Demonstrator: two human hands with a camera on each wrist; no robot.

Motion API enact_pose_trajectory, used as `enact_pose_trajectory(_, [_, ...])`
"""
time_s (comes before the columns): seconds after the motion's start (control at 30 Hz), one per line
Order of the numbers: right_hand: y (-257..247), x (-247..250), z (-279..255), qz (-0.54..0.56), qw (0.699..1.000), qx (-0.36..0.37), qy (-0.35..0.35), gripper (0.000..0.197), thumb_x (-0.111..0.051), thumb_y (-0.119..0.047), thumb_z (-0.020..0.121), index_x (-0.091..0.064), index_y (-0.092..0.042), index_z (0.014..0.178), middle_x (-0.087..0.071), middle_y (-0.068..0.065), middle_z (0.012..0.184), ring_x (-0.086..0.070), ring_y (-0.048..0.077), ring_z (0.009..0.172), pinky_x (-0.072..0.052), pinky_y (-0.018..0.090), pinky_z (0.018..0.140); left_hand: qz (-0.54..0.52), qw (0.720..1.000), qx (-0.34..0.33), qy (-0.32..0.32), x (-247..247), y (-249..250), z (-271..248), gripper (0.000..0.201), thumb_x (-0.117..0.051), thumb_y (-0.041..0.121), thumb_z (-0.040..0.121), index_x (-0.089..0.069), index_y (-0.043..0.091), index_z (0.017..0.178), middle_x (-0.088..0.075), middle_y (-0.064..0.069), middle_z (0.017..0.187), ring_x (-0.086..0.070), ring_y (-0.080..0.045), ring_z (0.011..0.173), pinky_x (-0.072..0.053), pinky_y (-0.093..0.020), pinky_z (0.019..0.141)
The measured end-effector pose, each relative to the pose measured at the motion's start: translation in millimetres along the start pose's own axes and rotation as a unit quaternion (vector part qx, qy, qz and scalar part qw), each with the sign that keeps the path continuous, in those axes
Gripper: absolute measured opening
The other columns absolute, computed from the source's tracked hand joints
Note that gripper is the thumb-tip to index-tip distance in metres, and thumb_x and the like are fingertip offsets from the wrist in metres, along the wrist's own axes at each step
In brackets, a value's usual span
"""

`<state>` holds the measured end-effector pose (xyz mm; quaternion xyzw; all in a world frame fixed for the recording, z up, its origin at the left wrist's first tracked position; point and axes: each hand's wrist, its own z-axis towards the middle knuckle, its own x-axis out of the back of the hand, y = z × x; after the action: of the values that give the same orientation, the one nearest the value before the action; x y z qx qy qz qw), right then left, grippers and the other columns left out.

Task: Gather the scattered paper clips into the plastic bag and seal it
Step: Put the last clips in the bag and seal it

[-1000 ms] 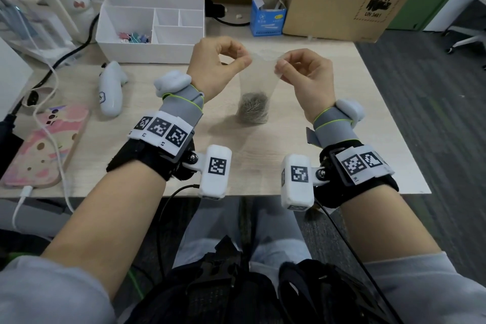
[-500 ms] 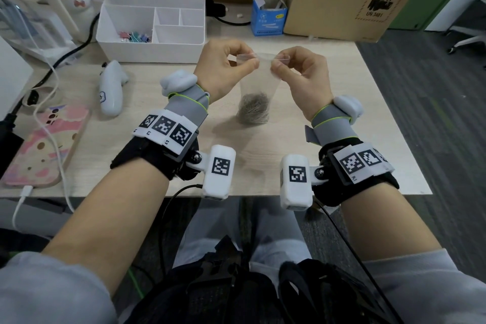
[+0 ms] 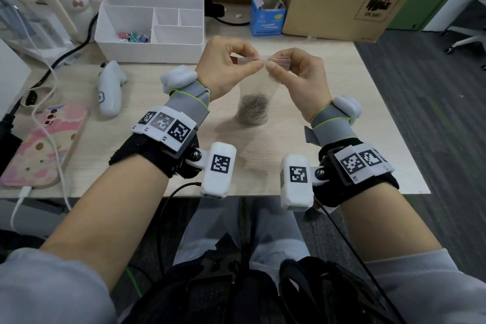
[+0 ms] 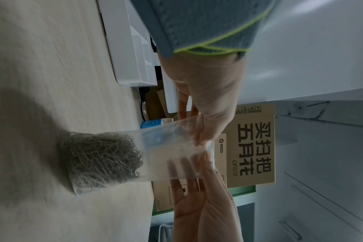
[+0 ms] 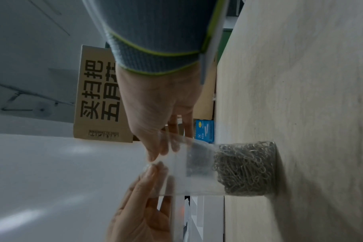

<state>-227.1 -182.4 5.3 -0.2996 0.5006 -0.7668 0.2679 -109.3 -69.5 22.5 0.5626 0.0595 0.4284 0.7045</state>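
Both hands [image 3: 263,68] pinch plastic bag [image 3: 256,87] top.

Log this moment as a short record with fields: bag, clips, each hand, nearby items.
bag: clear plastic bag upright, base on the table, top edge held up
clips: paper clips heaped in its bottom
left hand: pinches the top edge
right hand: pinches the top edge, fingertips nearly meeting the left's
nearby: white organizer, cardboard box

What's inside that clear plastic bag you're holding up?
A tangled heap of silver paper clips fills the bottom of the plastic bag, which stands on the table. The upper part looks empty. The left hand and right hand cover the top strip.
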Motion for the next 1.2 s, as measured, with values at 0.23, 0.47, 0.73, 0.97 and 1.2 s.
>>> enact_pose_trajectory(0.23, [-2.7, 2.4, -0.8, 0.034, 0.999, -0.022, 0.006, 0.01, -0.065, -0.012, 0.075, -0.058, -0.017, 0.07, -0.06, 0.0, 0.069, -0.058, 0.023, 0.074, -0.05, 0.031, 0.074, 0.003, 1.0, 0.013, -0.016, -2.2, 0.9, -0.3, 0.012, -0.071, 0.018, 0.078, -0.07, 0.009, 0.086, -0.06, 0.013, 0.071, -0.055, 0.014, 0.061, -0.04, -0.004, 0.061])
enact_pose_trajectory(0.47, [0.5, 4.6, -3.6, 0.048, 0.998, -0.034, 0.029, 0.01, -0.07, -0.012, 0.075, -0.064, -0.017, 0.069, -0.064, -0.009, 0.062, -0.059, 0.018, 0.069, -0.051, 0.034, 0.075, -0.011, 1.0, 0.015, -0.001, 1.7, -1.8, -2.5, 0.011, -0.074, 0.018, 0.075, -0.069, 0.015, 0.085, -0.063, 0.013, 0.072, -0.058, 0.01, 0.065, -0.045, -0.008, 0.068])
enact_pose_trajectory(0.73, [-3.0, 5.9, -6.2, 0.075, 0.995, -0.057, 0.028, 0.014, -0.069, -0.005, 0.074, -0.059, -0.012, 0.066, -0.065, -0.007, 0.062, -0.06, 0.014, 0.067, -0.052, 0.027, 0.072, -0.038, 0.998, 0.004, 0.04, 11.2, -15.1, -6.1, 0.012, -0.075, 0.021, 0.069, -0.065, 0.017, 0.065, -0.064, 0.01, 0.066, -0.059, 0.003, 0.063, -0.052, -0.017, 0.073])
enact_pose_trajectory(0.97, [-12.0, 13.3, -15.6, 0.142, 0.975, -0.148, -0.087, 0.024, -0.055, 0.0, 0.089, -0.048, -0.012, 0.07, -0.069, 0.0, 0.068, -0.07, 0.022, 0.068, -0.057, 0.033, 0.067, -0.092, 0.995, 0.038, -0.03, 14.9, -19.2, -11.4, 0.017, -0.073, 0.013, 0.075, -0.061, 0.019, 0.065, -0.067, 0.016, 0.055, -0.061, 0.001, 0.06, -0.053, -0.018, 0.065])
enact_pose_trajectory(1.2, [-0.2, 8.2, -17.3, 0.081, 0.958, -0.258, -0.096, 0.022, -0.054, -0.002, 0.09, -0.049, -0.012, 0.071, -0.066, 0.003, 0.062, -0.061, 0.018, 0.047, -0.056, 0.03, 0.053, -0.129, 0.97, 0.164, -0.122, 7.8, -23.1, -15.0, 0.015, -0.057, 0.008, 0.088, -0.055, 0.009, 0.074, -0.066, 0.007, 0.049, -0.062, -0.007, 0.043, -0.05, -0.017, 0.043])
